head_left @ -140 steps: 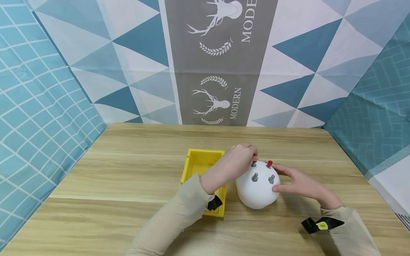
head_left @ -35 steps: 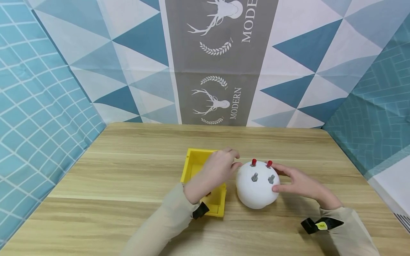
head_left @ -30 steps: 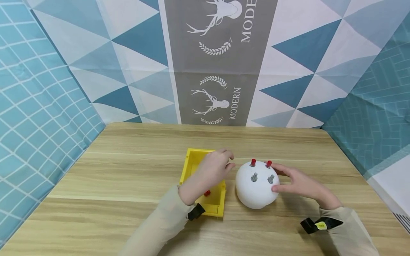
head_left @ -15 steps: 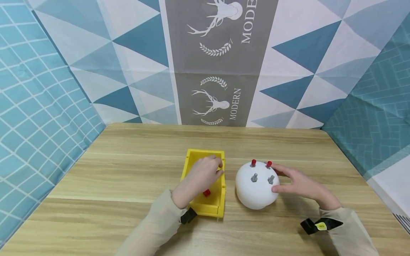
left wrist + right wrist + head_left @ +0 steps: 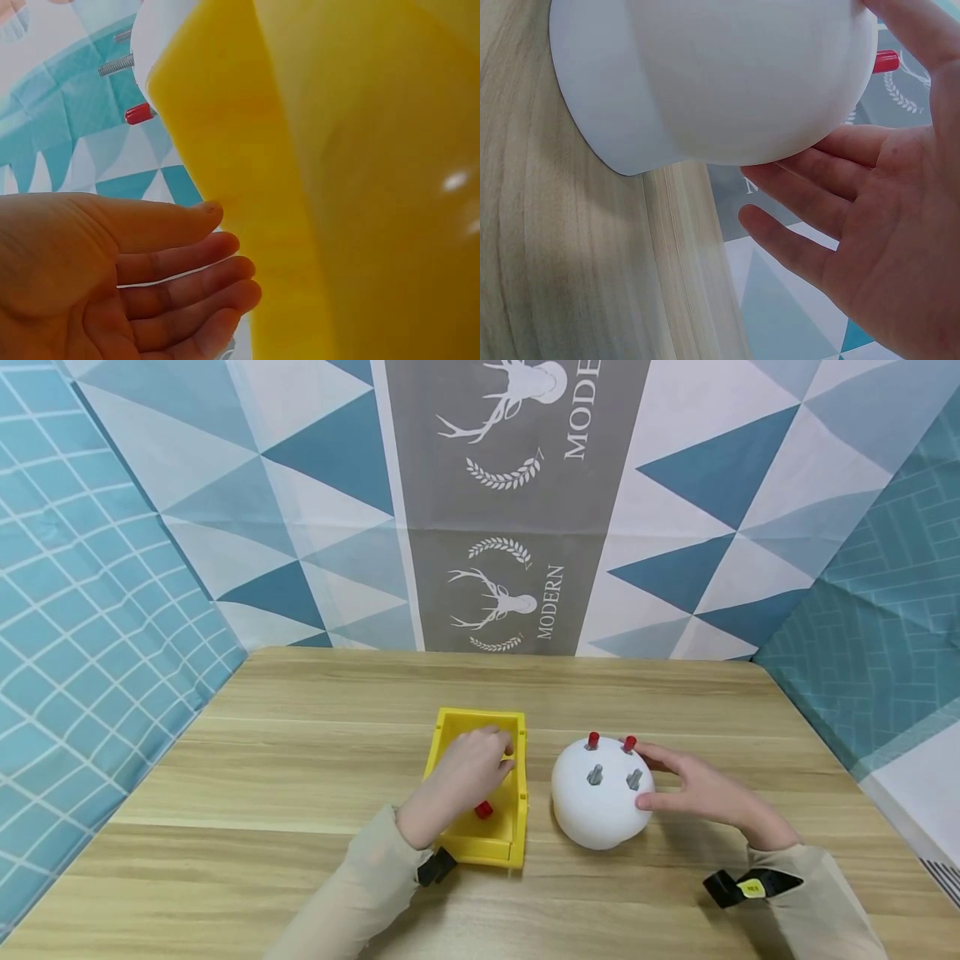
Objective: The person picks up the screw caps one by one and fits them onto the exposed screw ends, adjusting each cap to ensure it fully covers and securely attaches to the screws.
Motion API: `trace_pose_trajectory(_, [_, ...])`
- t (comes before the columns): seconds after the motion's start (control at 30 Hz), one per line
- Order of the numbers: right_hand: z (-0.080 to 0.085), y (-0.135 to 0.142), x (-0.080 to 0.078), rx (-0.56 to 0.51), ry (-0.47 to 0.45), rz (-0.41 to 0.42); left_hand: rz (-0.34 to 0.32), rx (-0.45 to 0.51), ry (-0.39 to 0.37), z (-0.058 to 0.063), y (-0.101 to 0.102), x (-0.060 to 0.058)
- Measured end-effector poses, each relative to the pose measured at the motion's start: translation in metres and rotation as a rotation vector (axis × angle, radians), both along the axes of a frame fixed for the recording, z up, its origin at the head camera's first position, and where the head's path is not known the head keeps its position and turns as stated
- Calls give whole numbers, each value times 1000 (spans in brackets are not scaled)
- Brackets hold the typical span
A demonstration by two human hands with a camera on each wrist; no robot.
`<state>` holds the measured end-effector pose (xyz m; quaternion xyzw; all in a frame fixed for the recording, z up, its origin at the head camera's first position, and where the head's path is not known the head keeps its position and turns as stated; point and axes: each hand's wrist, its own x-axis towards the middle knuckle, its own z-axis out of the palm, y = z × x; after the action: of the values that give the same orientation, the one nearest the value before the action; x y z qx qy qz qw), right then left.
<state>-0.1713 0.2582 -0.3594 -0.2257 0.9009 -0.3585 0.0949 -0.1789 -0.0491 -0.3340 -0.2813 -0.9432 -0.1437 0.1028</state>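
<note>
A white, rounded dome stands on the table, with threaded studs rising from its top. The back two studs carry red caps, the left cap and the right cap; the front two, such as this bare stud, show grey metal. My right hand holds the dome's right side, thumb in front and fingers behind. My left hand is over the yellow bin, fingers loosely bent; the left wrist view shows nothing between them. Inside the bin lies a red cap.
The wooden table has the bin left of the dome, a narrow gap between them. Patterned cloth hangs behind the table's back edge, with blue cloth at both sides. A black strap camera sits on the right wrist.
My left hand has left the back left stud, where a red cap now shows, and moved left over the bin. The red cap in the bin has come into view. My right hand stays put.
</note>
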Motion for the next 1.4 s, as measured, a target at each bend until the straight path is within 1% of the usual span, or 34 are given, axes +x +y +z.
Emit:
trace_pose_trajectory(0.13, [1,0,0,3,7,1,14,-27,-16,-1,0,1])
trace_pose_trajectory(0.4, [2,-1,0,1,20,10,40,-49,-67,-8,0,3])
trace_pose_trajectory(0.53, [2,-1,0,-4,25,14,45,-109,-117,-12,-1,4])
trace_pose_trajectory(0.63, [2,-1,0,-9,27,17,41,-156,-137,-15,-1,4])
trace_pose_trajectory(0.83, [2,-1,1,-2,25,9,38,-172,-144,-18,-2,6])
trace_pose_trajectory(1.03, [2,-1,1,-4,23,12,33,-246,-154,-24,-4,9])
trace_pose_trajectory(1.07, [1,-1,0,-6,22,13,36,-252,-168,-25,-4,9])
trace_pose_trajectory(1.27, [1,-1,0,-10,21,13,56,-257,-218,-28,-3,9])
trace_pose_trajectory(1.4, [0,0,0,-12,24,13,52,-254,-215,-28,-3,10])
